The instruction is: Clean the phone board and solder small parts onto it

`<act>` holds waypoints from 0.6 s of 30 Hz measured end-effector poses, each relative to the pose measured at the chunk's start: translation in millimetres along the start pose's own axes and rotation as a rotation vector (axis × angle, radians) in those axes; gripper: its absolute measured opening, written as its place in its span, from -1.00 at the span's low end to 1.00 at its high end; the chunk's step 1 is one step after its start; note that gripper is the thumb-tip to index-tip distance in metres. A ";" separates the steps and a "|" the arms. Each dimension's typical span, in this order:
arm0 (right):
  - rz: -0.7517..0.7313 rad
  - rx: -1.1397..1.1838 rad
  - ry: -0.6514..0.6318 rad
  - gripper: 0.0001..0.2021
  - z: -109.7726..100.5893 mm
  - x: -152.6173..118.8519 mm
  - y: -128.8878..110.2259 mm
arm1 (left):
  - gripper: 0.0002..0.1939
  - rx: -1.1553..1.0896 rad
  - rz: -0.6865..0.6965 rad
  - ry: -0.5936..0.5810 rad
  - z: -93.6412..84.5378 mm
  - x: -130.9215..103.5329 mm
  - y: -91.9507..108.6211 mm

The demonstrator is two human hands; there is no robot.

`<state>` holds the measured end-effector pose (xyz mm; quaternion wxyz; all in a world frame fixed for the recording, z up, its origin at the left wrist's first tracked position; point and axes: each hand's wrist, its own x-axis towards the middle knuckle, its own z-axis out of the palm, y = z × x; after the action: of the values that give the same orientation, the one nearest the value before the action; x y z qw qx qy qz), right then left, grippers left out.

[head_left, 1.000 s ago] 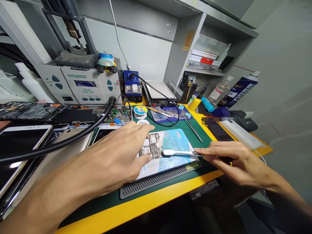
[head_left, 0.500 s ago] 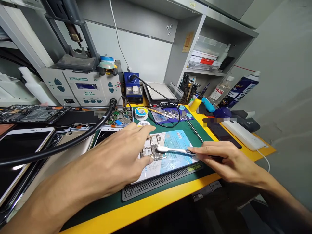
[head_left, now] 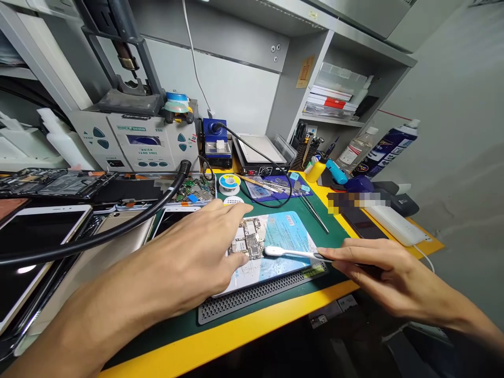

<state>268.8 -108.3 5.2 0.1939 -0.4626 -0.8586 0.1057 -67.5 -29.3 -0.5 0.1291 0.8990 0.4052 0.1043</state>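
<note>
Right hand (head_left: 401,278) holds toothbrush (head_left: 298,254); long axis crosswise, head (head_left: 272,251) pointing left.

The station (head_left: 136,149) before me reads QUICK, ESD, TEMP and LEAD FREE; I cannot make out the label (head_left: 349,154) on the bottle (head_left: 364,138).

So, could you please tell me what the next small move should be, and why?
Probably sweep the toothbrush left across the logic board: its head is at the board's right edge, the right hand grips the handle, and the left hand seems to steady the board.
</note>
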 end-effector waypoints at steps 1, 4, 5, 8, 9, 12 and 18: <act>0.001 0.014 0.008 -0.68 1.4 -0.7 -0.4 | -0.45 -0.001 -0.002 0.001 0.2 0.1 -0.3; 0.003 0.045 0.021 -0.68 4.8 -3.4 -0.8 | -0.43 -0.007 0.001 0.006 0.1 0.5 -0.2; 0.005 0.046 0.017 -0.67 5.2 -4.4 -0.7 | -0.42 -0.008 0.005 0.010 -0.1 0.5 0.1; 0.016 0.038 0.017 -0.65 7.0 -6.7 0.3 | -0.43 -0.003 0.011 0.005 -1.3 0.0 1.4; 0.010 0.042 0.024 -0.65 8.4 -7.1 0.8 | -0.43 0.001 0.007 -0.001 -1.7 -0.3 1.6; -0.034 0.053 0.043 -0.60 12.7 -8.4 1.8 | -0.40 0.013 -0.013 -0.015 -2.1 -1.4 0.9; -0.061 0.019 0.035 -0.56 3.4 -9.7 0.3 | -0.39 0.042 0.008 0.022 1.9 -1.3 -3.1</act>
<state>272.3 -116.3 -0.2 0.2165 -0.4363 -0.8677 0.0995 -69.9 -28.5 -3.4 0.1054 0.9019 0.4052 0.1060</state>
